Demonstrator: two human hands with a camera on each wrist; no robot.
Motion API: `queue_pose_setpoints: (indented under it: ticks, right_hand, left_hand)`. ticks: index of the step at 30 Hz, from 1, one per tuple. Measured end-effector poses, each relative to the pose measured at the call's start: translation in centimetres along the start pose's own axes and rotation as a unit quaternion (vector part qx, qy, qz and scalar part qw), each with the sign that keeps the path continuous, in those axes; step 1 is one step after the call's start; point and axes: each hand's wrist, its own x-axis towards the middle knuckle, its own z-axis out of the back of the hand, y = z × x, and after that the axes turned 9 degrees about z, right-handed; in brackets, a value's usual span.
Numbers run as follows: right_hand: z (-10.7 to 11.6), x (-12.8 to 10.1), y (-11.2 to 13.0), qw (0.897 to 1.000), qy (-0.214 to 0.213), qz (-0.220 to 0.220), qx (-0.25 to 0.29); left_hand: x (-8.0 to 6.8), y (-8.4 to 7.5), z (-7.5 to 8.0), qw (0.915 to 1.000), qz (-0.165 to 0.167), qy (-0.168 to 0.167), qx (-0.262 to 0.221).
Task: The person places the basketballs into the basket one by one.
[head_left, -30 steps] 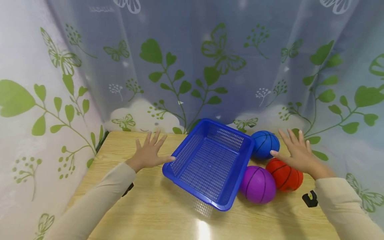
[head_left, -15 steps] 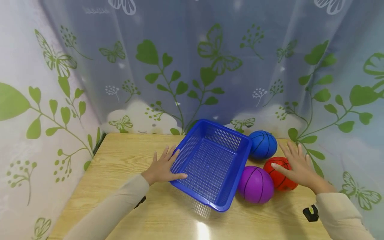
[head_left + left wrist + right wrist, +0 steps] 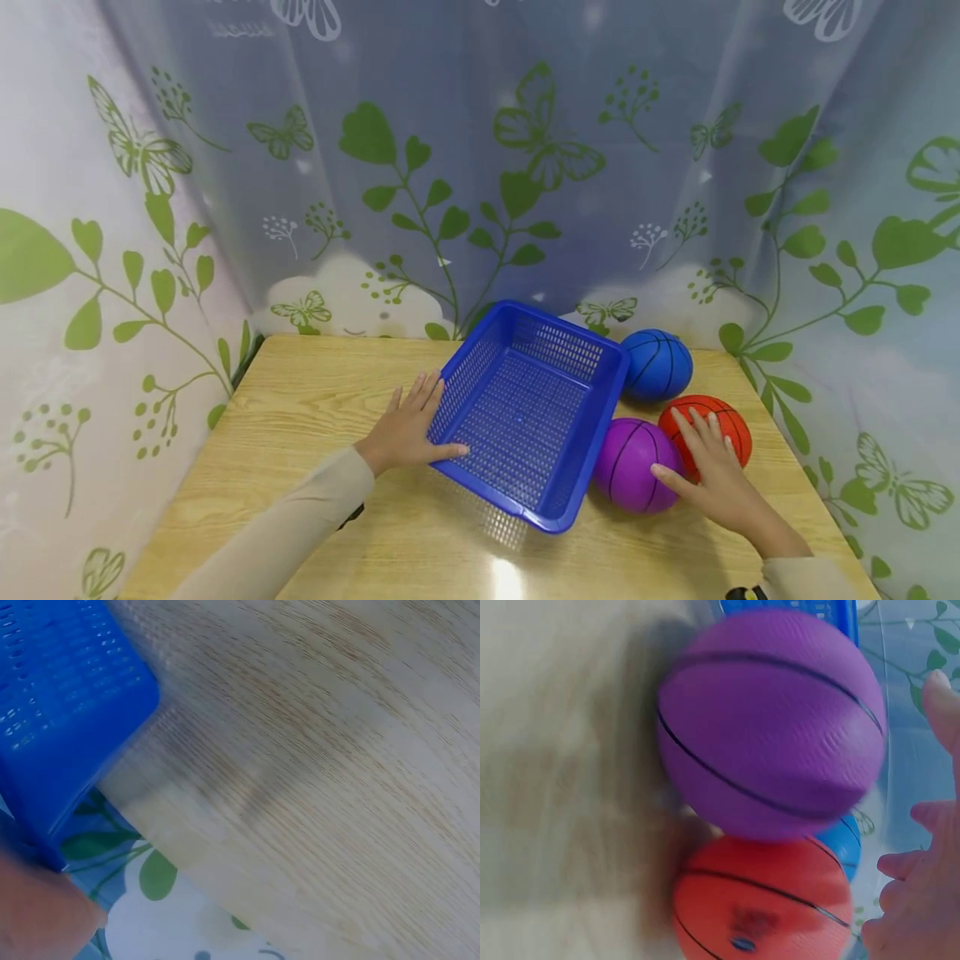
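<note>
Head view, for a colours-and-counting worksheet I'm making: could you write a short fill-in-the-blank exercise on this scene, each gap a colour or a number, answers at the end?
1. The basket, with the left hand at its rim, is ____.
2. In this view, the right hand overlaps the red ball and the ____ one.
3. In all, ____ balls show on the table.

Missing words: blue; purple; three.
</note>
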Motion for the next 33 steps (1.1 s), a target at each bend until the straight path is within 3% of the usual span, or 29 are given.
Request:
queue_pose_setpoints:
  ticks: [7, 16, 22, 33]
  right_hand:
    - [-3.2, -0.6, 0.6, 0.999, -0.031, 0.006, 0.021]
    - [-5.3, -0.6, 0.3, 0.997, -0.07, 0.013, 0.023]
    - [-5.7, -0.4, -0.3, 0.993, -0.109, 0.043, 0.01]
    - [-5.3, 0.0, -0.4, 0.991, -0.127, 0.045, -0.003]
  left_hand:
    - [0.3, 0.6, -1.1, 0.9995, -0.009, -0.022, 0.021]
    - [0.1, 0.6, -1.2, 0.9985, -0.021, -0.042, 0.029]
    - [0.1, 0.5, -1.0, 0.9983, -0.022, -0.039, 0.037]
    - [0.0, 0.5, -1.0, 0.9981, -0.025, -0.04, 0.038]
